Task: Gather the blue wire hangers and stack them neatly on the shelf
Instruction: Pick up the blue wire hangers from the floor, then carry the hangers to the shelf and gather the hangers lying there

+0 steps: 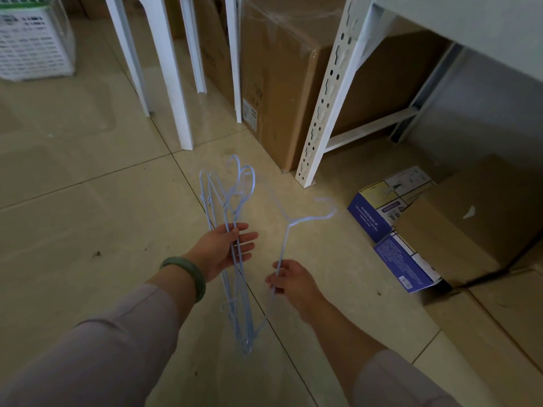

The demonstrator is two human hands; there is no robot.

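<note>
Above the floor tiles [88, 201], the left hand [223, 251] grips a bunch of blue hangers [235, 289], hooks pointing away. The right hand [291, 280] pinches one hanger [286, 230], its hook pointing right.

Floor [88, 201]: glossy beige tiles, dark grout lines; small dark speck at 9 o'clock.
Shelf frame [329, 92]: white perforated upright, foot planted on floor at 1 o'clock; low crossbar runs off to 2 o'clock.
Large cardboard box [282, 83]: on floor at 12 o'clock, just beside the upright.
White legs [173, 71]: several, standing on floor at 11 o'clock.
White lattice basket [32, 42]: on floor, 10 o'clock, blurred.
Blue printed cartons [390, 218]: two, on floor at 3 o'clock, against a brown box [470, 218].
</note>
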